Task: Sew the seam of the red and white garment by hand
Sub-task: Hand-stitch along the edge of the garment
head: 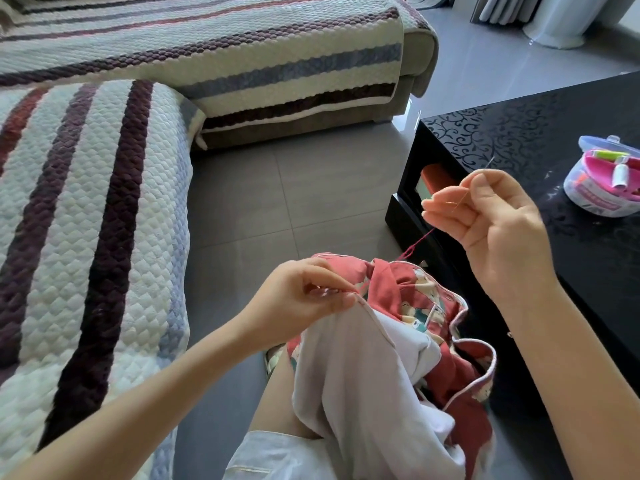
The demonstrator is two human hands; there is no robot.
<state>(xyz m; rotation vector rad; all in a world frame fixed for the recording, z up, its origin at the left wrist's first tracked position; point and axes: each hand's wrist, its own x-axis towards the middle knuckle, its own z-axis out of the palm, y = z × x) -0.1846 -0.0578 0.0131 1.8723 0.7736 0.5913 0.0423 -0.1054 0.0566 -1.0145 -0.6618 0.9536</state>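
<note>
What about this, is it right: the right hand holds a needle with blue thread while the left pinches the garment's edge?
No: the head view shows the thread is red, not blue. The right hand holds the needle while the left hand pinches the edge of the garment.

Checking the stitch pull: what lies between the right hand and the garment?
A red thread runs from the needle in the right hand down to the garment; head view.

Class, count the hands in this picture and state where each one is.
2. The left hand pinches the edge of the garment over the lap; the right hand is raised beside the black table, pinching the needle, its red thread running to the garment. None seems hidden.
</note>
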